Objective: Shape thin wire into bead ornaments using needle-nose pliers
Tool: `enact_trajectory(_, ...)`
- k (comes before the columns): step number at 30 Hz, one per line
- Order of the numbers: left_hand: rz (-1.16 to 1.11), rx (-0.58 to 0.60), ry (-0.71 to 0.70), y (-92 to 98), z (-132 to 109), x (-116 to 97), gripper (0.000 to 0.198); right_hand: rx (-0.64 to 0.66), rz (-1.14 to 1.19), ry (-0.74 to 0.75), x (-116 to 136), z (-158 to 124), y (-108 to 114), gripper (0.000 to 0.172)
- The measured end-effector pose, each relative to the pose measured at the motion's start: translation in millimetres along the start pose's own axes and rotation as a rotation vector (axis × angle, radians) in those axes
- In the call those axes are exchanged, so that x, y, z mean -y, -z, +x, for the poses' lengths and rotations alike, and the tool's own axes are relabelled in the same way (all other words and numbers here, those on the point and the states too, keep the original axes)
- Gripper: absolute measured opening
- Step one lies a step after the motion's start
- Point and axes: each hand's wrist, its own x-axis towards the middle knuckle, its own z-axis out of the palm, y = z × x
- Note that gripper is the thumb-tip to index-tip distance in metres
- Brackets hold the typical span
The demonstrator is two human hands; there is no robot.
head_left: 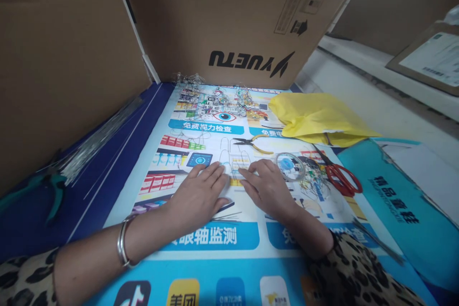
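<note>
My left hand (pixel 203 190) lies flat on the printed sheet, fingers stretched forward and together over the lower left part of a thin bent wire (pixel 224 146). The wire forms several narrow upright loops and lies on the sheet. My right hand (pixel 269 186) is curled at the wire's right side, thumb and forefinger close together at its lower loop; the exact contact is too fine to see. Just beyond the loops are yellow-handled pliers (pixel 254 143), jaws pointing left. A coil of wire (pixel 300 166) lies beside my right hand. Short cut wires (pixel 226 217) lie near my left thumb.
Tall cardboard (pixel 201 24) stands behind and at left. Tangled wire pieces (pixel 218 98) lie at the back. At right are a yellow bag (pixel 319 117), red-handled scissors (pixel 343 179) and a teal printed sheet (pixel 390 196). A wire bundle (pixel 103 138) and teal-handled cutters (pixel 55 189) lie left.
</note>
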Motion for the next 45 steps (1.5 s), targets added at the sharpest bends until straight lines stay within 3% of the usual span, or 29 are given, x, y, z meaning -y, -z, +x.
enact_trajectory(10,-0.004,-0.006,0.009,3.3,1.3,-1.8,0.044,-0.053,0.006,-0.001,2.8,-2.0,0.9,0.022)
enact_trajectory(15,-0.007,-0.003,0.006,2.4,1.3,-1.5,0.044,-0.094,0.024,-0.080,-1.8,-0.2,-1.6,0.028)
enact_trajectory(20,0.002,0.006,0.004,1.2,1.1,-0.8,0.045,-0.024,-0.035,-0.138,-5.9,1.8,-7.4,0.036)
enact_trajectory(30,-0.002,0.018,-0.001,2.4,0.6,-1.3,0.044,0.065,-0.037,-0.116,4.3,0.0,-6.0,0.038)
enact_trajectory(45,0.020,0.007,-0.008,1.4,1.7,-1.6,0.043,0.044,-0.009,-0.139,10.1,5.3,-4.2,0.040)
